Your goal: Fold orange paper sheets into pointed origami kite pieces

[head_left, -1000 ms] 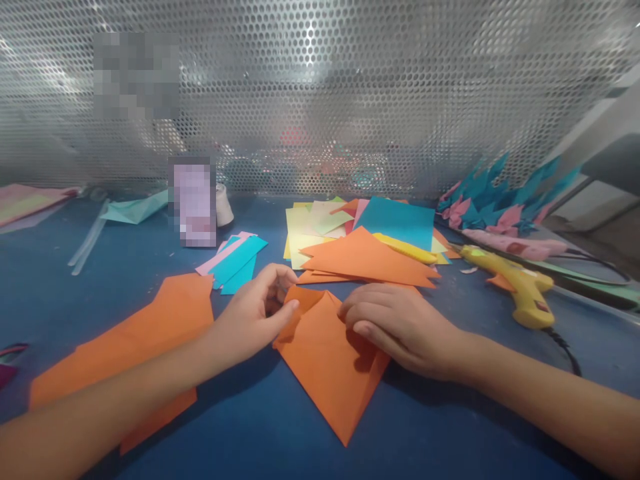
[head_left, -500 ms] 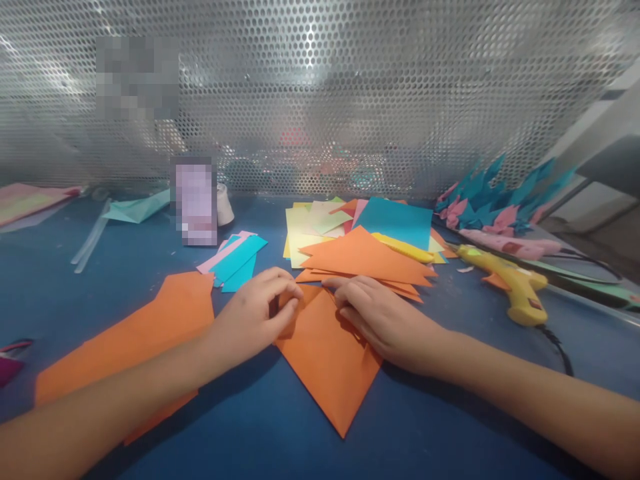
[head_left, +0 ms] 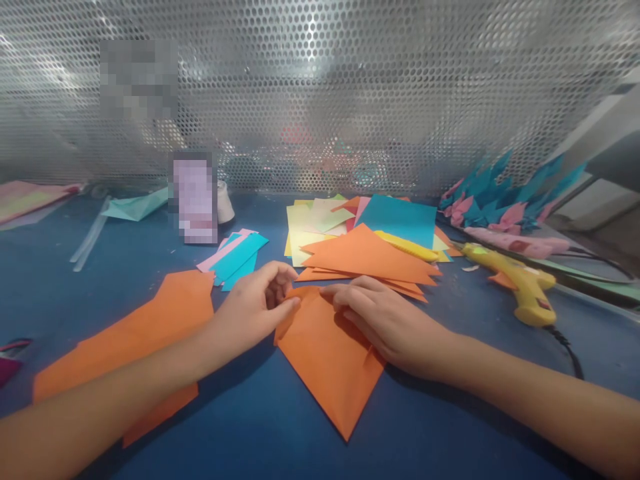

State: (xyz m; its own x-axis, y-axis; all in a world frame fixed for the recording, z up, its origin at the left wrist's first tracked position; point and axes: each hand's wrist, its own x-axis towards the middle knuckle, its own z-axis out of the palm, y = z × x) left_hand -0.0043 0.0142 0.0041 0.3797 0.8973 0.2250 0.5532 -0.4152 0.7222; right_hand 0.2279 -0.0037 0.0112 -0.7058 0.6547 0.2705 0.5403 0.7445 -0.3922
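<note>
A kite-shaped sheet of orange paper [head_left: 335,373] lies on the blue table in front of me, one corner toward me. At its upper left edge, my left hand [head_left: 263,297] pinches the paper between thumb and curled fingers, and the edge there is slightly raised. My right hand [head_left: 375,317] is closed over the upper right side, its bent fingers together and pressing the paper near the top. The right thumb is hidden. Just beyond both hands rests a stack of pointed orange paper pieces [head_left: 365,253].
Larger orange sheets [head_left: 170,300] lie under my left forearm. Blue and pink strips [head_left: 243,257], coloured sheets [head_left: 400,217] and a yellow cutter [head_left: 407,247] are farther back. On the right is a yellow glue gun [head_left: 525,287] with a cord. A perforated metal panel [head_left: 320,100] borders the back.
The left fingers have opened slightly from their tighter curl and shifted a little at the paper's upper left edge, which now bulges up. My right hand stays nearly in place.
</note>
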